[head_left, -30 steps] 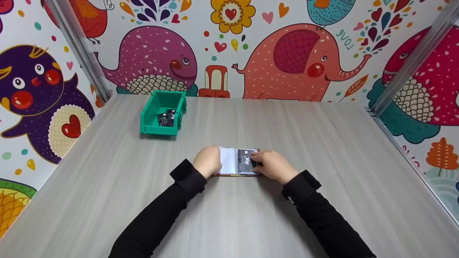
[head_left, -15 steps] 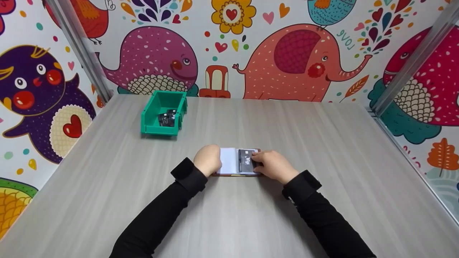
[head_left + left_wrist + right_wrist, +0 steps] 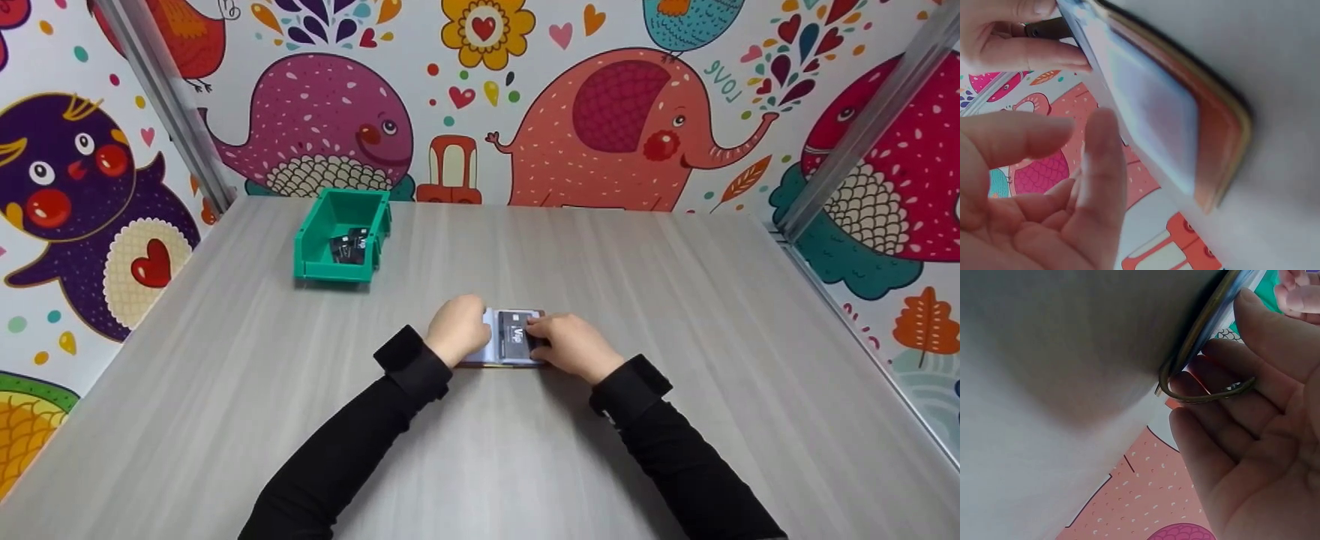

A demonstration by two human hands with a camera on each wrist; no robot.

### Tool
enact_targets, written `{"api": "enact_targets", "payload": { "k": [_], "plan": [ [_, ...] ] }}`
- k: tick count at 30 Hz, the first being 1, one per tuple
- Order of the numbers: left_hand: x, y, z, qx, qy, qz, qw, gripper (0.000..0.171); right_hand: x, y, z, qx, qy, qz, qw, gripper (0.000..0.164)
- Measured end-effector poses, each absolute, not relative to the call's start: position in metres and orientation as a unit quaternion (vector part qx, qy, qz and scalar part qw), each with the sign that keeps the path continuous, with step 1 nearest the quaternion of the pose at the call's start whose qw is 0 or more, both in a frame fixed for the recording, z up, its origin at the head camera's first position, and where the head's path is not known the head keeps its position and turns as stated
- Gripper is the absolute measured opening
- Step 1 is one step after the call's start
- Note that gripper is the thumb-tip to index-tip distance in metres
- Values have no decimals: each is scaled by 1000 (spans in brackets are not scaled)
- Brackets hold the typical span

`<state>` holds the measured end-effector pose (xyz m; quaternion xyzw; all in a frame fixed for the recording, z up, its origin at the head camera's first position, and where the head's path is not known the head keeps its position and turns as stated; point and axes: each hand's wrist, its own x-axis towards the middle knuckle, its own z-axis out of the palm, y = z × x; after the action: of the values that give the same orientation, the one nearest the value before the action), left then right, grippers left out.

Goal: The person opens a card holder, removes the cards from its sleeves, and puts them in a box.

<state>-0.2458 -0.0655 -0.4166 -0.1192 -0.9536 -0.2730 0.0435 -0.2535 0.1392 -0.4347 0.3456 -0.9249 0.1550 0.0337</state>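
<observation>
Gripping the spread card holder (image 3: 493,337) by its right edge with my right hand (image 3: 576,346), mid-table (image 3: 480,450), I judge it light, its brown cover (image 3: 1225,140) firm but its clear sleeves (image 3: 1148,95) limp, slick and easily creased. Over the left side, my left hand (image 3: 458,330) has its fingers loose, holding nothing. The best hold seems the left outer margin of 1 sleeve, pinched between 2 fingertips, leaving the probably stiff, slippery black card (image 3: 514,342) flat on the right.

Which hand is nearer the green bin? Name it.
Left. The left hand is right of the green bin, nearer the person; the right hand is farther right, gripping the card booklet.
</observation>
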Motion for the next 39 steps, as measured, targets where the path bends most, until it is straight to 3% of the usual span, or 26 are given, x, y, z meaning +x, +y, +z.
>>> {"api": "enact_targets", "payload": {
  "k": [8,39],
  "plan": [
    [-248,-53,-422,-111,-951,-287,38,22,-254,140,-435,361,-918,159,45,32],
    [-250,-55,-424,-102,-949,-297,6,22,-253,139,-435,355,-921,157,41,34]
  ]
}}
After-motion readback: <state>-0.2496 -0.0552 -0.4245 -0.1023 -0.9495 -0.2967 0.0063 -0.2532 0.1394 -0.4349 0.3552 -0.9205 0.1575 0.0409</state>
